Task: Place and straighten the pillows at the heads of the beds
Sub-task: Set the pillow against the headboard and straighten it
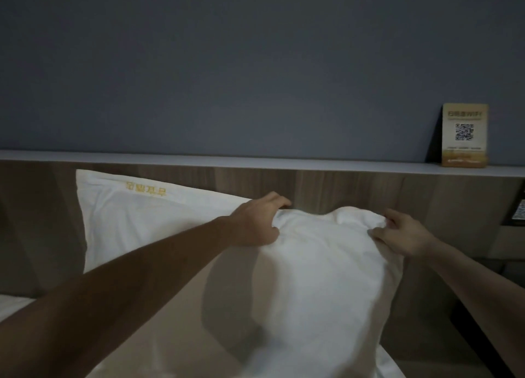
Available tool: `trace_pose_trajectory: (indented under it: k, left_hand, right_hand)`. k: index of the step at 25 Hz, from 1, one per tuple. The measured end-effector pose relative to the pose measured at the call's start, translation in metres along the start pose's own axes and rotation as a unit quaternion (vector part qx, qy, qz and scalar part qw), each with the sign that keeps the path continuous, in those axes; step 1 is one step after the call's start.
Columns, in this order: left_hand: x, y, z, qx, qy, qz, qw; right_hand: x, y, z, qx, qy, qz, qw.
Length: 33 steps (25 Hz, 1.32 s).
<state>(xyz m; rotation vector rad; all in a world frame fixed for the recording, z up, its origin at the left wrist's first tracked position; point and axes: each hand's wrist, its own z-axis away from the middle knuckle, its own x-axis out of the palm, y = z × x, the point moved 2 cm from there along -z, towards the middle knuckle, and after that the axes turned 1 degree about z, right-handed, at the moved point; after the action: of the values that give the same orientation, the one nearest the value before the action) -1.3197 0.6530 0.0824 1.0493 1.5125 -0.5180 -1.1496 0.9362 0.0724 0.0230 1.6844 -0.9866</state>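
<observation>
A white pillow (318,278) stands upright in front of the wooden headboard (369,190), its top edge bunched. My left hand (255,224) grips its top left corner and my right hand (403,235) pinches its top right corner. A second white pillow (136,221) with gold embroidered lettering leans against the headboard to the left, partly hidden behind my left arm and the held pillow. The lower part of the held pillow runs out of the frame at the bottom.
A ledge (284,160) tops the headboard under a grey-blue wall. On it at the right stands a small wooden sign (464,134) with a QR code. White bedding (14,306) shows at the lower left. A dark panel (518,213) sits at the far right.
</observation>
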Motion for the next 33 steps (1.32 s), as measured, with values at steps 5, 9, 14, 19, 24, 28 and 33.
trace_pose_trajectory:
  k: [5,9,14,19,24,28,33]
  left_hand:
    - [0.001,0.010,-0.012,-0.068,-0.083,0.003,0.994]
    - [-0.008,0.007,-0.015,-0.087,-0.103,-0.007,0.991]
    - [-0.043,-0.008,-0.019,-0.098,0.142,0.010,0.985]
    - [-0.053,-0.017,-0.015,-0.159,0.267,-0.058,0.949]
    - [-0.034,0.004,-0.022,-0.117,0.241,-0.079,0.960]
    - [-0.031,0.008,-0.027,-0.132,0.263,-0.076,0.953]
    - [-0.020,-0.003,-0.019,-0.153,0.264,-0.041,0.951]
  right_hand:
    - [-0.008,-0.007,0.008,-0.095,0.044,0.023,0.994]
    - [-0.016,-0.007,0.016,-0.171,0.112,0.004,0.979]
    - [-0.025,-0.015,0.012,-0.147,0.165,0.017,0.975]
    - [-0.038,-0.052,0.001,-0.174,0.263,-0.023,0.949]
    - [-0.021,-0.015,0.002,-0.047,0.225,0.101,0.968]
    - [-0.037,-0.009,-0.002,-0.038,0.280,0.009,0.959]
    - [-0.022,-0.022,-0.007,-0.046,0.256,-0.005,0.965]
